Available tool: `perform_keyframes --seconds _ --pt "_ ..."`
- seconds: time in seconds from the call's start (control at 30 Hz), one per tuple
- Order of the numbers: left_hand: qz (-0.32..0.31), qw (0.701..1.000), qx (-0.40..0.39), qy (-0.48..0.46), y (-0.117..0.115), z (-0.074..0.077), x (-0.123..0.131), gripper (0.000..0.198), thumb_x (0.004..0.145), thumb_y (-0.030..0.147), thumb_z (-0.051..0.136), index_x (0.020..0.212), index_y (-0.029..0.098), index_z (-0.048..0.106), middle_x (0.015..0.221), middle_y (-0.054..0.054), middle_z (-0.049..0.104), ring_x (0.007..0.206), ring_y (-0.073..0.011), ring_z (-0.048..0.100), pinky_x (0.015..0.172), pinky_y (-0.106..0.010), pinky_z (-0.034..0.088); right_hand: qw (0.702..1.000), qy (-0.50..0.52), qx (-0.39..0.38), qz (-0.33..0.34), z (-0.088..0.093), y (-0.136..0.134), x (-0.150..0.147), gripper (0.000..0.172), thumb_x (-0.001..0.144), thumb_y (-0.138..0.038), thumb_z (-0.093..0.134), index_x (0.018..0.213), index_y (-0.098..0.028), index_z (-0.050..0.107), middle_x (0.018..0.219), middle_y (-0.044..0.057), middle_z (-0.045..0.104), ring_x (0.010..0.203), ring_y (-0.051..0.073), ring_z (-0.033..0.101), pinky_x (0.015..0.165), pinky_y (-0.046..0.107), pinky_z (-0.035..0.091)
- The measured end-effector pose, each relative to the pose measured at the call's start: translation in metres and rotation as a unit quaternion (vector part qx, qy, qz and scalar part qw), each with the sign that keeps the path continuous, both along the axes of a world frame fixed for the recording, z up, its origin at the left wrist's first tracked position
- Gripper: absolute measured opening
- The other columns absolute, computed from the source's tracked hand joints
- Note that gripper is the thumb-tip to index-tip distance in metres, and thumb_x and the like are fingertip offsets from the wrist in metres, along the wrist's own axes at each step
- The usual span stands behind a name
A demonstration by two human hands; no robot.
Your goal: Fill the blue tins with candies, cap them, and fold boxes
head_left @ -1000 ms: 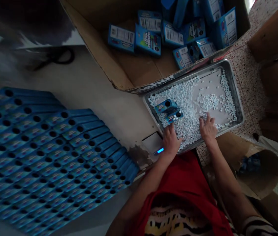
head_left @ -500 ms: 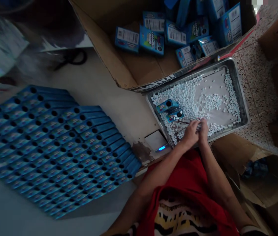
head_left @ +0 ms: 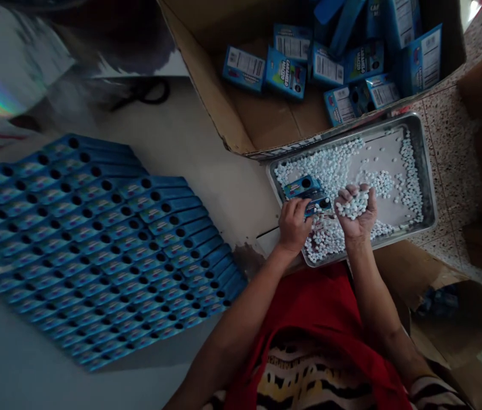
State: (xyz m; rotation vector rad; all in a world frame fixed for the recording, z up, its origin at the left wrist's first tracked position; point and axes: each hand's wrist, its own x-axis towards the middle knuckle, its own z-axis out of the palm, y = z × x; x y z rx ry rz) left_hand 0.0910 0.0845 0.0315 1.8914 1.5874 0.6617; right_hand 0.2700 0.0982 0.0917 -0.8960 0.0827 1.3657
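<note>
I stand in a red apron [head_left: 304,307] over a shallow metal tray [head_left: 431,196] strewn with small pale pellets [head_left: 328,162]. My right hand [head_left: 360,226] is palm up above it, fingers curled into a cup around a heap of pellets. My left hand [head_left: 294,225] is partly closed, fingers and thumb bent at the near end of a small blue box [head_left: 319,206] in the tray's left part; I cannot tell how firmly it grips. A second blue box [head_left: 303,185] lies just beyond. To my left stand close rows of blue boxes [head_left: 108,267] with dark round holes. I judge the step in hand to be measuring out a palmful while steadying the box; the next move seems to call for a level cup, a still box and hole, and no spilling.
</note>
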Motion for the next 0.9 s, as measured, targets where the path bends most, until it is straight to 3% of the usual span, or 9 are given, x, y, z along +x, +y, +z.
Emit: perform_keyframes --seconds 0.07,0.17,0.3,0.47,0.63,0.9 --pt "-0.017 1.0 0.004 0.001 -0.003 0.006 0.005 0.035 0.087 0.022 0.081 0.122 0.024 0.075 0.111 -0.009 0.071 0.109 -0.0302 0.066 0.104 -0.045 0.054 1.0 -0.019 -0.006 0.023 0.006 0.006 0.003 0.027 0.095 -0.052 0.07 0.085 -0.028 0.061 0.087 -0.001 0.063 0.067 0.013 0.051 0.064 0.029 0.051" --pt "-0.036 0.999 0.011 0.001 -0.007 0.029 0.007 0.039 0.084 0.028 0.087 0.121 0.024 0.076 0.108 -0.008 0.07 0.104 -0.0293 0.065 0.099 -0.042 0.054 0.999 -0.04 0.0 0.036 0.016 0.008 0.007 0.03 0.095 -0.053 0.07 0.083 -0.028 0.058 0.082 -0.002 0.057 0.065 0.013 0.048 0.064 0.029 0.049" --pt "-0.056 0.998 -0.001 0.011 -0.007 0.048 0.006 0.036 0.078 0.018 0.088 0.111 0.025 0.077 0.1 -0.006 0.068 0.097 -0.0274 0.067 0.09 -0.039 0.056 0.997 -0.072 0.011 0.04 0.026 0.008 0.004 0.035 0.092 -0.055 0.071 0.078 -0.027 0.054 0.074 -0.002 0.046 0.07 0.015 0.05 0.069 0.031 0.049" --pt "-0.035 0.999 0.001 0.008 -0.005 0.046 0.01 0.033 0.078 0.016 0.086 0.108 0.024 0.077 0.099 -0.005 0.069 0.095 -0.0261 0.069 0.087 -0.037 0.057 0.982 -0.167 0.026 0.088 0.025 0.006 -0.006 0.039 0.084 -0.061 0.071 0.075 -0.027 0.055 0.078 0.0 0.049 0.071 0.018 0.05 0.07 0.035 0.047" --pt "-0.028 0.999 -0.011 -0.024 -0.005 0.042 0.011 0.029 0.08 0.021 0.085 0.107 0.024 0.075 0.1 -0.005 0.069 0.095 -0.025 0.069 0.086 -0.036 0.058 0.962 -0.258 0.025 0.081 0.02 0.003 -0.011 0.047 0.086 -0.069 0.063 0.068 -0.027 0.051 0.074 0.001 0.044 0.074 0.02 0.051 0.076 0.038 0.049" --pt "-0.046 0.999 -0.002 -0.016 -0.003 0.047 0.012 0.032 0.079 0.015 0.085 0.108 0.023 0.074 0.099 -0.005 0.068 0.098 -0.0268 0.068 0.09 -0.038 0.056 0.967 -0.254 0.017 0.024 0.018 0.0 -0.022 0.053 0.097 -0.063 0.058 0.061 -0.025 0.049 0.07 0.0 0.044 0.072 0.017 0.052 0.078 0.034 0.051"
